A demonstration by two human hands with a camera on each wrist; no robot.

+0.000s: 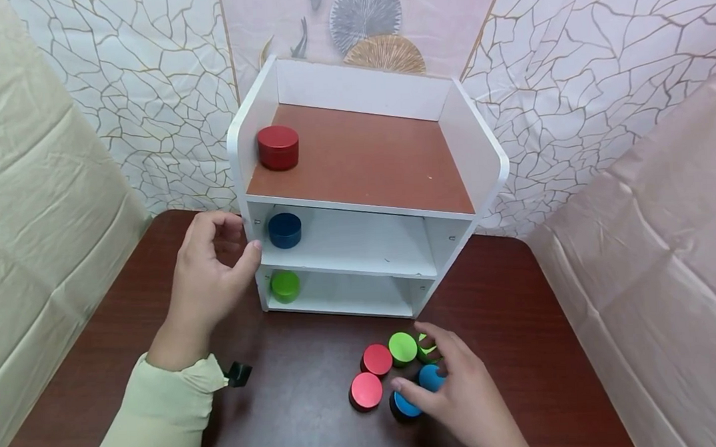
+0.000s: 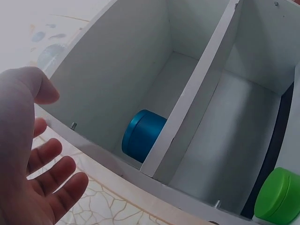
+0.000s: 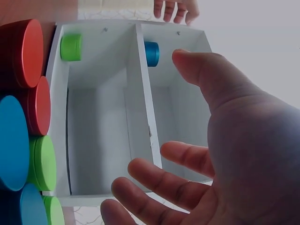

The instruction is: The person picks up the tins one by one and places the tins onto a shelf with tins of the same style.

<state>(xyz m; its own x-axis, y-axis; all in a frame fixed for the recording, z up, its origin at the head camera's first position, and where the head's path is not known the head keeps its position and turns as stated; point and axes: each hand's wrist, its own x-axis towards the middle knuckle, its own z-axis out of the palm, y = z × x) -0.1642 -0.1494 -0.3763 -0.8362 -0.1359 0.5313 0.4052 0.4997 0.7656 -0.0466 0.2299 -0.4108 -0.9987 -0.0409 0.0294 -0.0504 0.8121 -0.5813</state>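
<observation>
My left hand [image 1: 212,270] is held up beside the left side of a white shelf unit [image 1: 351,270], fingers loosely bent around nothing. My right hand [image 1: 458,386] hovers over a cluster of round tins on the table, thumb and fingers apart. Beneath it are two blue tins [image 1: 406,405] and a partly covered green tin [image 1: 427,348]. Another green tin [image 1: 403,348] and two red tins [image 1: 366,391] stand to their left. On the shelves, a red tin [image 1: 279,147] sits on top, a blue tin [image 2: 144,136] in the middle and a green tin [image 3: 71,47] at the bottom, all at the left.
The shelf unit stands at the back of a dark brown table [image 1: 299,393]. Patterned cloth [image 1: 166,78] hangs behind it, and pale fabric [image 1: 661,290] borders both sides. A small black object [image 1: 238,374] is at the left sleeve's cuff.
</observation>
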